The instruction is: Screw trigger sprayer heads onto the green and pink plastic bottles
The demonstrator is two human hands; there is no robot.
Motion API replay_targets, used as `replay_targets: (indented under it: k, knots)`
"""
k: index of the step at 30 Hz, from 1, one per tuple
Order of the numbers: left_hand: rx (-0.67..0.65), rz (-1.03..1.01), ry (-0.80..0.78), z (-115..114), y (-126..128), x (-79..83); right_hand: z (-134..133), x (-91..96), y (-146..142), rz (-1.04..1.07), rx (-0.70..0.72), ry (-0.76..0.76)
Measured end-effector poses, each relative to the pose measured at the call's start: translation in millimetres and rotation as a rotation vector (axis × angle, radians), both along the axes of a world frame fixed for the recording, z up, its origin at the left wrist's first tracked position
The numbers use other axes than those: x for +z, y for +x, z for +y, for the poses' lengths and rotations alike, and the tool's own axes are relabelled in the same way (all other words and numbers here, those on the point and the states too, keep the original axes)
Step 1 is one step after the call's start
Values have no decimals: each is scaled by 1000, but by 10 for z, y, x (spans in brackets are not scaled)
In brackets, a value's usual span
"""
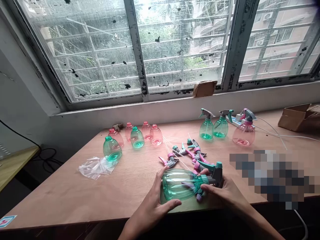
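A clear green spray bottle (178, 184) lies sideways above the table's front edge, its base to the left. My left hand (156, 199) is closed around the bottle's body from below and behind. At the neck, my right hand (223, 191) grips the grey and green spray head (217, 174), thumb against the green collar (205, 179). The head sits at the bottle's mouth; how tightly it is screwed on I cannot tell. Just behind lies a pile of loose spray heads (197, 154) in pink, green and grey, some with thin white tubes.
Several open-necked bottles, pink (156, 136) and green (137, 138), stand at the back left by a crumpled plastic bag (96, 168). Bottles with heads, green (206, 129) and pink (243, 135), stand back right near a power strip (235, 120) and cardboard box (295, 118). A blurred patch covers the right.
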State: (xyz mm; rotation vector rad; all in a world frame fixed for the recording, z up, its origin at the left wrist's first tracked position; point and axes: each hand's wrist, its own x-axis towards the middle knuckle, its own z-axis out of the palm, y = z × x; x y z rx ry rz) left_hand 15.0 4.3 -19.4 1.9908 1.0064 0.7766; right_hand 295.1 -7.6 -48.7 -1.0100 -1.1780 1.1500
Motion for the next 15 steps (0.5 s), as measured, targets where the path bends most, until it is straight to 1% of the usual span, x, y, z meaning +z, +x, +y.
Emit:
replay_targets:
  k: [2,8,11,15]
  knots:
    - [-4,-24,-8,20,4,-23,-10,20,-6,-13,6,4]
    - [-25,-151,-79,69,31,-89,-53,52,-10,-16,86,-35]
    - [-14,-116,-77,64,31,-93,-68,55,10,-39,75,1]
    - [10,-24,-54,33,42,-18,-78,57,23,-63,81,29]
